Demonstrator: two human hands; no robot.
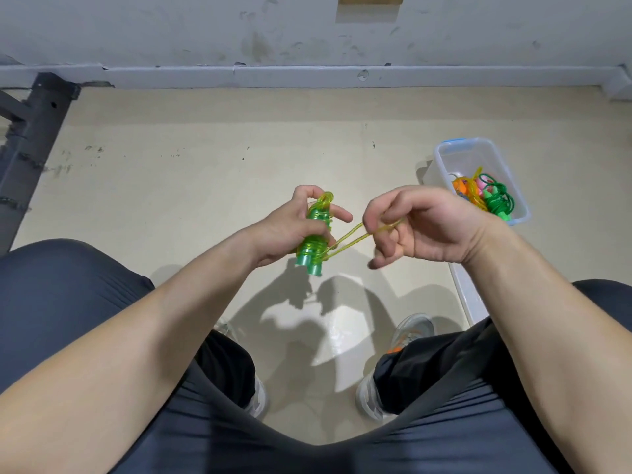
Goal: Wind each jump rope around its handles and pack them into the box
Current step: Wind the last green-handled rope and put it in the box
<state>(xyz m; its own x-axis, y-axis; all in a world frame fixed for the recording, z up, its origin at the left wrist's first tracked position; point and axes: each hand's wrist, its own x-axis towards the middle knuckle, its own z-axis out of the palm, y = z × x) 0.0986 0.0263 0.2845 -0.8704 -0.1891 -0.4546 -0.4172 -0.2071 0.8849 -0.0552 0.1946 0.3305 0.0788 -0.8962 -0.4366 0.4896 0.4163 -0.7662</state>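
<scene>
Above the floor between the knees, left hand (290, 230) is clamped round the paired green handles (313, 249), closed over the wound turns; right hand (420, 230) pinches the last loop of yellow-green rope (355, 234), drawn taut. Risk: slackened tension, or a slipped pinch, would likely let the coils unwind (no tuck yet visible). Far right, well apart, the box (439, 157) holds other ropes (492, 200).

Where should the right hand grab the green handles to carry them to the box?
Probably round the coiled middle of the handles, coming from the right: the left hand covers the other side, and pinching the coils keeps the rope wound.
</scene>
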